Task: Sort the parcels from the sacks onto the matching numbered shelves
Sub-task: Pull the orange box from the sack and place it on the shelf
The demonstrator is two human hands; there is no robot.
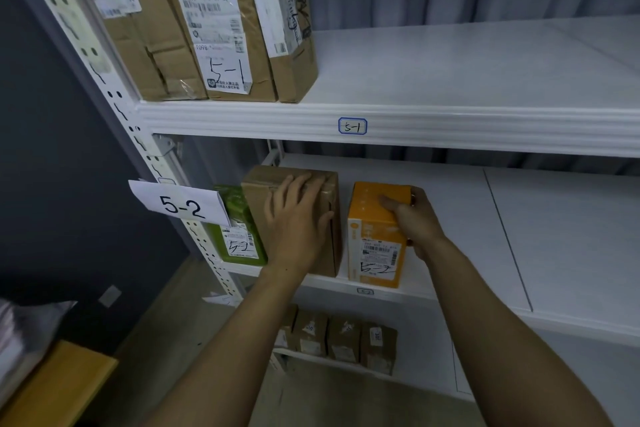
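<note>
Near the left front corner of the 5-2 shelf (450,218), the right hand (412,218) grips the orange box (374,229) marked 5-2, seemingly to close it up against the brown box (258,191) that the flat-fingered left hand (298,218) steadies.

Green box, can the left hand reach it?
Probably yes. The left hand rests on the brown box right beside the green box, whose front faces out uncovered; only the 5-2 paper sign overlaps its top corner. The right hand holds the orange box.
</note>
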